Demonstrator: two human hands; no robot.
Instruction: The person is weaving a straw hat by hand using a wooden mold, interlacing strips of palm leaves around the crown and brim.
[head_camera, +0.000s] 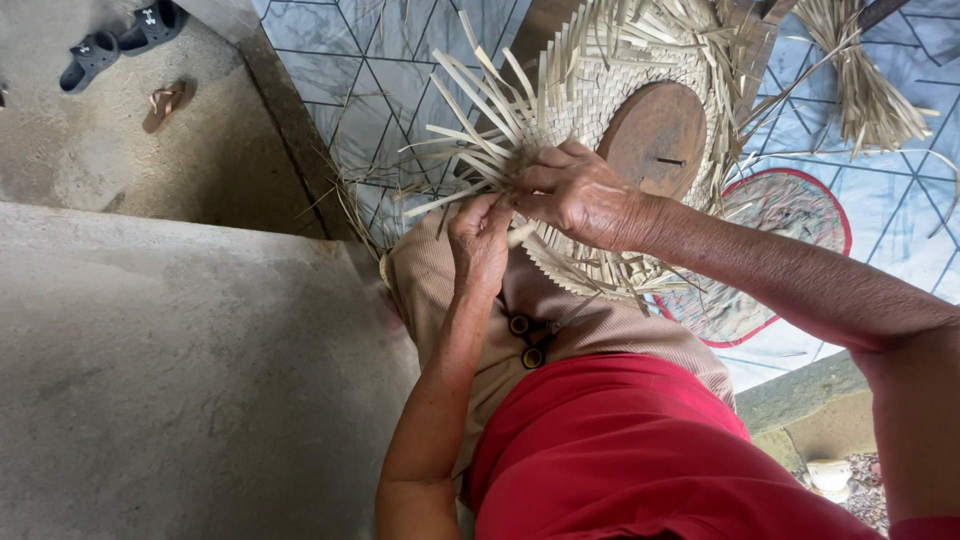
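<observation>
Head view: we weave a straw hat on our lap.

Largest first: the tiled floor (330, 70), then the hat (600, 110) on its round wooden mold (655, 135), then loose strips (470, 110). Our right hand (580, 195) has its fingers clamped on the brim's edge; our left hand (480, 240) pinches a strip below. We judge a dry strip could snap if bent hard. No containers show.

No packages, labels, signs or screens show anywhere in this view.
</observation>
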